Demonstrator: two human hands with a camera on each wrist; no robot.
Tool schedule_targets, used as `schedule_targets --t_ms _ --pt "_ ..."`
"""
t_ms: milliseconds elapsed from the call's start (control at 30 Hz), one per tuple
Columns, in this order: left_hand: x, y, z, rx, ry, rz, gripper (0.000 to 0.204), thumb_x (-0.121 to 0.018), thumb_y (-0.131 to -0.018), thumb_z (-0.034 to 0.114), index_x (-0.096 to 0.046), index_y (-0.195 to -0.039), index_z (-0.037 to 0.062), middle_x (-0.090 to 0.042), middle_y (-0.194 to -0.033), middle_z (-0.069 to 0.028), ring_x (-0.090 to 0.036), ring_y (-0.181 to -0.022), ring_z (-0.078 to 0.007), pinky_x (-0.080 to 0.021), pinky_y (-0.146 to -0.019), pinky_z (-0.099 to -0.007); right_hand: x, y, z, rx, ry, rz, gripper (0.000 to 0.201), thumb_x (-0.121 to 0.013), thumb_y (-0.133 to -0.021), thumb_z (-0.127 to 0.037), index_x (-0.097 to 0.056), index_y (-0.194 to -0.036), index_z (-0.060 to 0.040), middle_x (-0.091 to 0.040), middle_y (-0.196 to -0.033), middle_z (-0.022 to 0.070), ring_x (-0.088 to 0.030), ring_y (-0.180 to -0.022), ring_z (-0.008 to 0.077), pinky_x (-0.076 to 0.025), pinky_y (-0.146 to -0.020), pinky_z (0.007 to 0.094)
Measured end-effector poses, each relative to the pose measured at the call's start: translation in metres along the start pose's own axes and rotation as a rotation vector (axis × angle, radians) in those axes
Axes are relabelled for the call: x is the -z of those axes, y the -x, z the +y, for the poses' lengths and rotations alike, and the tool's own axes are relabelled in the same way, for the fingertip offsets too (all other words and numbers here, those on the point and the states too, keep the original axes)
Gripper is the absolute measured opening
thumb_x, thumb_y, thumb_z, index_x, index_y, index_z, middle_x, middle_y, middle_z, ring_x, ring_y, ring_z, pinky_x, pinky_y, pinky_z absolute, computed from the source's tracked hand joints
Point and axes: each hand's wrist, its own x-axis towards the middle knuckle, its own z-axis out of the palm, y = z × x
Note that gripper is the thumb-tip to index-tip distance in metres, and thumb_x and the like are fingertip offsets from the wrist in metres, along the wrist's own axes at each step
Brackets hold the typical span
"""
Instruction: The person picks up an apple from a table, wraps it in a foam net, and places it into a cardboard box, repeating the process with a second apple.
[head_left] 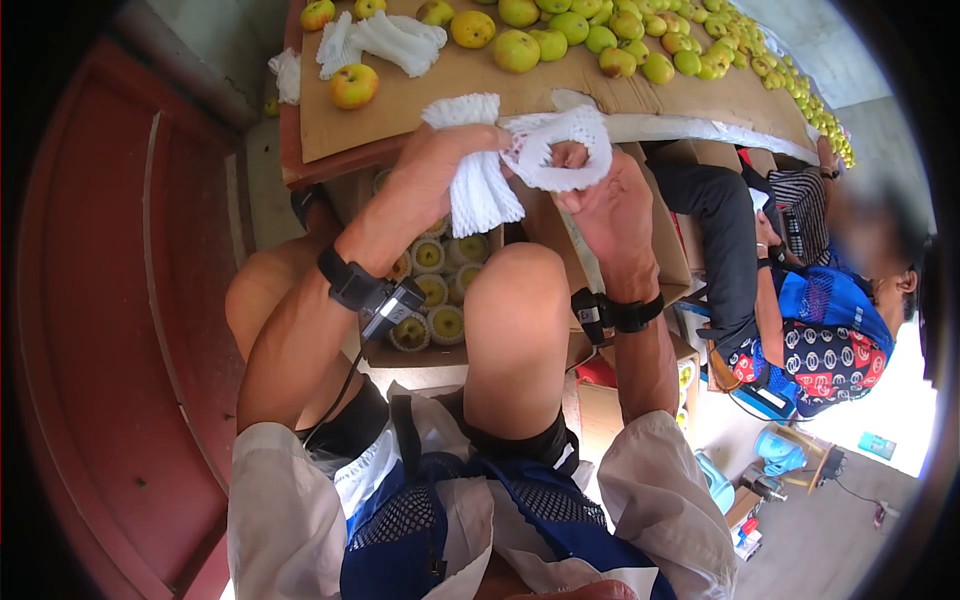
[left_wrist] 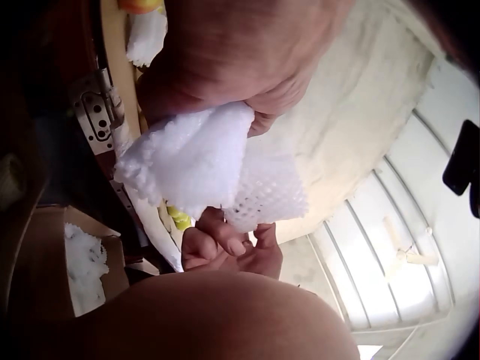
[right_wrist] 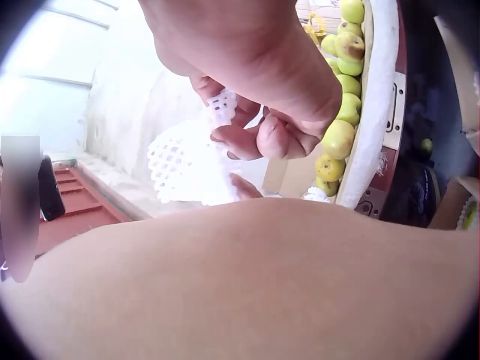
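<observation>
In the head view my left hand [head_left: 432, 168] grips a flattened bundle of white foam fruit nets [head_left: 478, 185] in front of the table edge. Beside it, my right hand [head_left: 618, 205] pinches one foam net [head_left: 592, 170] that is spread into a round ring, with fingertips showing through its opening. The left wrist view has the bundle [left_wrist: 191, 161] under my left hand and the mesh net [left_wrist: 266, 191] just above the fingers of my right hand [left_wrist: 232, 251]. From the right wrist, the net's mesh [right_wrist: 187, 169] appears at the curled fingers and thumb.
Apples [head_left: 515, 50] cover the cardboard-topped table [head_left: 430, 110], with loose foam nets [head_left: 400, 45] at its left. Below, between my knees, a box holds net-wrapped apples [head_left: 445, 322]. A seated person [head_left: 830, 320] is at the right; a red door [head_left: 110, 300] stands left.
</observation>
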Motion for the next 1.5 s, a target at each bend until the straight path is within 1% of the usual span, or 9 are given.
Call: schedule_targets --t_ms 133,200,333,533,633,800,967,1133,1500 --pt "0.0 0.007 0.002 0.027 0.111 -0.112 0.031 -0.07 -0.089 0.007 -0.064 -0.118 -0.002 -0.07 -0.106 -0.0077 -0.07 -0.095 -0.0178 -0.057 -0.085 -0.0336 -0.043 -0.004 0.007 0.057 -0.008 0.466 0.046 -0.046 -0.103 -0.033 -0.062 -0.129 0.0016 -0.058 -0.141 0.0175 -0.061 -0.118 0.0278 -0.05 -0.087 0.0385" --pt "-0.003 0.009 0.005 0.001 0.198 -0.158 0.032 -0.069 -0.089 0.007 -0.064 -0.119 -0.0005 -0.07 -0.106 -0.0069 -0.07 -0.096 -0.0176 -0.057 -0.087 -0.0345 -0.013 0.002 0.016 0.077 0.269 0.293 0.048 -0.046 -0.103 -0.035 -0.059 -0.136 -0.003 -0.057 -0.146 0.0151 -0.058 -0.126 0.0302 -0.05 -0.095 0.0428" --pt "-0.01 0.013 0.017 0.044 0.308 -0.224 0.034 -0.07 -0.088 0.007 -0.063 -0.121 0.0018 -0.069 -0.106 -0.006 -0.069 -0.098 -0.0171 -0.056 -0.09 -0.0358 -0.002 -0.006 0.01 -0.069 -0.139 -0.042 0.049 -0.05 -0.103 -0.037 -0.055 -0.144 -0.0109 -0.057 -0.147 0.0096 -0.054 -0.135 0.0332 -0.046 -0.108 0.0496" --pt "0.001 0.009 0.005 0.064 0.108 -0.151 0.034 -0.072 -0.087 0.009 -0.064 -0.12 0.001 -0.069 -0.102 -0.0063 -0.069 -0.093 -0.0164 -0.056 -0.088 -0.0328 -0.023 -0.007 -0.002 0.05 -0.109 0.295 0.047 -0.049 -0.106 -0.037 -0.053 -0.143 -0.0083 -0.06 -0.142 0.0098 -0.055 -0.133 0.0296 -0.044 -0.113 0.0487" --pt "0.0 0.008 0.007 0.107 0.128 -0.156 0.035 -0.071 -0.087 0.009 -0.064 -0.12 -0.0009 -0.07 -0.103 -0.0077 -0.07 -0.091 -0.0169 -0.057 -0.085 -0.0325 -0.018 -0.004 -0.001 0.052 -0.324 0.089 0.047 -0.045 -0.107 -0.034 -0.051 -0.145 -0.0062 -0.058 -0.144 0.0119 -0.054 -0.133 0.031 -0.041 -0.117 0.0457" --pt "0.005 0.003 0.0 0.209 0.154 -0.182 0.034 -0.07 -0.088 0.009 -0.065 -0.119 -0.0034 -0.071 -0.109 -0.0102 -0.071 -0.095 -0.0184 -0.059 -0.085 -0.0346 -0.021 0.007 0.005 -0.036 -0.253 -0.038 0.043 -0.049 -0.107 -0.022 -0.052 -0.14 0.0051 -0.064 -0.132 0.0175 -0.065 -0.117 0.0279 -0.052 -0.104 0.0406" --pt "-0.004 0.008 0.005 0.198 0.163 -0.188 0.029 -0.07 -0.088 0.009 -0.067 -0.114 -0.0031 -0.072 -0.105 -0.0091 -0.071 -0.091 -0.018 -0.058 -0.085 -0.0333 -0.064 0.002 -0.001 -0.09 0.228 0.419 0.037 -0.051 -0.108 -0.026 -0.061 -0.126 0.0053 -0.072 -0.109 0.0117 -0.07 -0.097 0.0203 -0.057 -0.086 0.0319" --pt "-0.007 0.013 0.011 0.103 0.169 -0.141 0.027 -0.068 -0.088 0.007 -0.066 -0.112 -0.0038 -0.073 -0.102 -0.0095 -0.071 -0.089 -0.0166 -0.058 -0.08 -0.0316 -0.038 0.0 -0.003 -0.091 -0.082 0.417 0.03 -0.048 -0.108 -0.023 -0.064 -0.113 0.0026 -0.07 -0.099 0.0097 -0.069 -0.091 0.0224 -0.057 -0.083 0.0339" --pt "-0.004 0.009 0.004 -0.281 -0.391 0.092 0.032 -0.075 -0.088 0.011 -0.062 -0.112 -0.0058 -0.073 -0.114 -0.0143 -0.067 -0.096 -0.016 -0.056 -0.082 -0.0304 -0.036 -0.013 -0.006 0.056 -0.056 0.517 0.03 -0.047 -0.107 -0.019 -0.057 -0.122 0.0057 -0.069 -0.117 0.0168 -0.069 -0.108 0.0279 -0.053 -0.1 0.0419"
